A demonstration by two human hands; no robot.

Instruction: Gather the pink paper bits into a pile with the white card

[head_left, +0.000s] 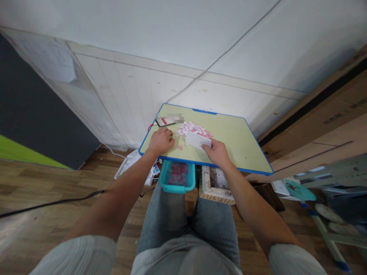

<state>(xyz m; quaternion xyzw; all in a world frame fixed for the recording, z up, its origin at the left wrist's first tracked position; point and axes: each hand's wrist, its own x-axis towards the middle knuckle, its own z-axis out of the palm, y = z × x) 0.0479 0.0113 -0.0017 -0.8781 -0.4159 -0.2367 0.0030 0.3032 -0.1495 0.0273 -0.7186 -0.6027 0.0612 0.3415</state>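
My right hand (pixel 217 152) grips a flat white card (pixel 198 140) between thumb and fingers, its long side tilted over the table. Just beyond the card lies a loose heap of small pink and white pieces (pixel 190 127). One pink piece (pixel 180 146) sits apart from the heap, between my hands. To the left, my left hand (pixel 162 141) rests on the tabletop with its fingers curled down; whatever may be under the fingertips is hidden. Behind it is a phone-like device (pixel 165 122), partly blurred out.
The pale yellow folding table (pixel 235 139) has a blue rim and stands by the wall. Below its front edge, a teal basket (pixel 177 188) with reddish contents and a white speckled foam box (pixel 216 196) rest at my legs. Cardboard boxes (pixel 321 114) lean at the right.
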